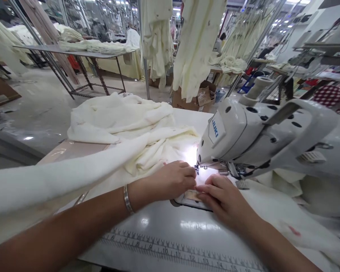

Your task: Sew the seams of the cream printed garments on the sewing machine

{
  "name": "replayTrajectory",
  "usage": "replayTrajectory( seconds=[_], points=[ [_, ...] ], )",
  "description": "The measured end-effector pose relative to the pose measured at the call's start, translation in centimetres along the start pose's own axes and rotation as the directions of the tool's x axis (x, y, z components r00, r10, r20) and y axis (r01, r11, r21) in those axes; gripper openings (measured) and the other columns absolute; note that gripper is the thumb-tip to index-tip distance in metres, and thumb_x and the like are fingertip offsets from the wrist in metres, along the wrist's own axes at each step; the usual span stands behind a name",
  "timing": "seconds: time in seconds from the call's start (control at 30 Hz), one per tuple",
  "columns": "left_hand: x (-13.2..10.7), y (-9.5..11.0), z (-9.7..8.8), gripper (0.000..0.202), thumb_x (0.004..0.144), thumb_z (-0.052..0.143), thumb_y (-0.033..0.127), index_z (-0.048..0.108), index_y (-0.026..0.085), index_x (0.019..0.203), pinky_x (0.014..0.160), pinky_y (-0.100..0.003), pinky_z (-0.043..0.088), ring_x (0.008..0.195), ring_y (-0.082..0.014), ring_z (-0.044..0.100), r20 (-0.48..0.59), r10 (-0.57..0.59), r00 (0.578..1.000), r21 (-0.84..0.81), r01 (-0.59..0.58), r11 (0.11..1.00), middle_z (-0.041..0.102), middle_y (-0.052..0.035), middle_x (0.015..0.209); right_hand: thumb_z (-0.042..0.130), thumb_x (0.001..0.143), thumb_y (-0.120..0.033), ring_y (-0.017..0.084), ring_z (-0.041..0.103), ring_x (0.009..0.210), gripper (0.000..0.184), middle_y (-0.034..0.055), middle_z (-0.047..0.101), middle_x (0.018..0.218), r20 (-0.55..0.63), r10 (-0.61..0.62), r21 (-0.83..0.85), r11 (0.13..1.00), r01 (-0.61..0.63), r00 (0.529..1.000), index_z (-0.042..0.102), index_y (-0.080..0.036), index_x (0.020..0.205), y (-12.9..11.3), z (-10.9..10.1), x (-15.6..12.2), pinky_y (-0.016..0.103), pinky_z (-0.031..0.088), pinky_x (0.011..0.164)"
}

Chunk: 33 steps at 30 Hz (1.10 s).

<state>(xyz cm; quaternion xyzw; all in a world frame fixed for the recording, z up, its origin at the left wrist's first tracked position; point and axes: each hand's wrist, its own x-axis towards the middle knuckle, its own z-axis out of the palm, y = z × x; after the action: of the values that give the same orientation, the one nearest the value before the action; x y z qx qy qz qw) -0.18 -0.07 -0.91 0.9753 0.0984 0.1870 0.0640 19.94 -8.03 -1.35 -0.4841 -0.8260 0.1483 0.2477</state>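
A white sewing machine (232, 128) stands at the right, its lamp lighting the needle and presser foot (197, 169). Cream fabric (155, 147) is heaped left of the needle and runs under it, with more spreading to the right of the machine. Just in front of the presser foot, my left hand (174, 180) is closed with curled fingers on the fabric's edge. My right hand (222, 192) lies close beside it, thumb and fingers pinching the near edge of the same fabric. The fingertips of both hands almost meet.
A printed ruler scale (164, 249) runs along the table's front. Cream garments (198, 45) hang from a rack behind, above a cardboard box (205, 96). A side table (82, 51) bearing folded fabric stands at the back left. A thread cone (256, 90) sits behind the machine.
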Motion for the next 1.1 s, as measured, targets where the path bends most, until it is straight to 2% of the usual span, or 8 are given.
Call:
replayTrajectory(
  seconds=[0.13, 0.23, 0.43, 0.57, 0.83, 0.9, 1.03, 1.1],
  points=[
    [0.0, -0.3, -0.1, 0.021, 0.089, 0.045, 0.013, 0.062, 0.017, 0.077, 0.073, -0.025, 0.042, 0.075, -0.0124, 0.047, -0.005, -0.023, 1.0, -0.013, 0.023, 1.0, 0.059, -0.0018, 0.088, 0.036, 0.091, -0.035, 0.017, 0.063, 0.068, 0.034, 0.0048, 0.066, 0.074, -0.185, 0.337, 0.197, 0.933, -0.301, 0.923, 0.065, -0.019, 0.087, 1.5, -0.2, 0.0, 0.03, 0.051, 0.062],
    [0.0, 0.0, -0.4, 0.021, 0.088, 0.045, 0.013, 0.062, 0.017, 0.076, 0.072, -0.024, 0.042, 0.074, -0.0126, 0.047, -0.005, -0.038, 0.999, -0.015, 0.038, 0.999, 0.059, -0.0019, 0.088, 0.033, 0.091, -0.033, 0.018, 0.064, 0.071, 0.036, 0.0052, 0.067, 0.075, -0.227, 0.378, 0.166, 0.923, -0.347, 0.898, 0.065, -0.019, 0.083, 1.9, -0.4, 0.1, 0.03, 0.051, 0.063],
    [0.0, 0.3, -0.5, 0.021, 0.09, 0.047, 0.018, 0.064, 0.016, 0.079, 0.08, -0.026, 0.043, 0.081, -0.0138, 0.052, -0.022, -0.087, 0.996, -0.114, 0.084, 0.99, 0.062, -0.0028, 0.089, 0.053, 0.081, -0.042, 0.026, 0.06, 0.092, 0.025, 0.0066, 0.066, 0.1, -0.175, 0.199, -0.12, 0.968, -0.221, 0.964, 0.068, -0.023, 0.088, 0.9, -0.9, -0.1, 0.038, 0.048, 0.076],
    [0.5, -0.2, 0.1, 0.02, 0.09, 0.05, 0.022, 0.065, 0.017, 0.078, 0.081, -0.028, 0.043, 0.084, -0.0149, 0.054, -0.028, -0.172, 0.985, -0.083, 0.169, 0.982, 0.062, -0.0022, 0.09, 0.048, 0.086, -0.036, 0.024, 0.061, 0.084, 0.024, 0.005, 0.068, 0.086, -0.237, 0.043, -0.424, 0.894, -0.143, 0.971, 0.068, -0.023, 0.082, 1.9, -0.6, 0.1, 0.037, 0.047, 0.074],
    [2.2, -2.9, -2.6, 0.017, 0.088, 0.053, 0.029, 0.065, 0.017, 0.09, 0.089, -0.036, 0.039, 0.094, -0.0204, 0.054, 0.09, -0.309, 0.947, 0.152, 0.294, 0.944, 0.06, -0.0072, 0.102, 0.044, 0.081, -0.012, 0.024, 0.058, 0.076, 0.026, 0.004, 0.065, 0.071, -0.199, -0.004, -0.513, 0.853, -0.1, 0.98, 0.065, -0.025, 0.073, 4.5, 0.2, 0.1, 0.039, 0.044, 0.071],
    [1.0, -3.1, -4.4, 0.034, 0.087, 0.052, 0.037, 0.056, 0.02, 0.117, 0.091, -0.048, 0.037, 0.108, -0.0302, 0.048, 0.133, -0.502, 0.854, 0.277, 0.455, 0.846, 0.052, -0.0137, 0.121, 0.043, 0.079, -0.009, 0.023, 0.057, 0.074, 0.028, 0.0045, 0.064, 0.069, -0.177, -0.022, -0.529, 0.845, -0.076, 0.984, 0.064, -0.025, 0.07, 4.7, -0.2, -0.1, 0.038, 0.044, 0.069],
    [-3.6, -0.1, -7.9, 0.067, 0.08, 0.049, 0.062, 0.049, 0.014, 0.127, 0.063, -0.046, 0.047, 0.079, -0.0353, 0.06, 0.388, -0.816, 0.429, 0.482, 0.66, 0.576, 0.063, -0.018, 0.087, 0.045, 0.082, -0.015, 0.025, 0.056, 0.074, 0.024, 0.0063, 0.064, 0.071, -0.179, -0.06, -0.561, 0.826, -0.052, 0.982, 0.066, -0.022, 0.073, 4.2, -1.9, -0.8, 0.039, 0.043, 0.069],
    [-5.5, 2.5, -8.8, 0.062, 0.078, 0.048, 0.065, 0.062, 0.012, 0.107, 0.052, -0.039, 0.045, 0.056, -0.0282, 0.057, 0.404, -0.827, 0.39, 0.501, 0.662, 0.557, 0.058, -0.0099, 0.059, 0.045, 0.085, -0.02, 0.025, 0.056, 0.078, 0.022, 0.0067, 0.065, 0.078, -0.158, -0.096, -0.577, 0.817, -0.013, 0.983, 0.067, -0.021, 0.081, 3.6, -2.8, -1.3, 0.039, 0.043, 0.069]
  ],
)
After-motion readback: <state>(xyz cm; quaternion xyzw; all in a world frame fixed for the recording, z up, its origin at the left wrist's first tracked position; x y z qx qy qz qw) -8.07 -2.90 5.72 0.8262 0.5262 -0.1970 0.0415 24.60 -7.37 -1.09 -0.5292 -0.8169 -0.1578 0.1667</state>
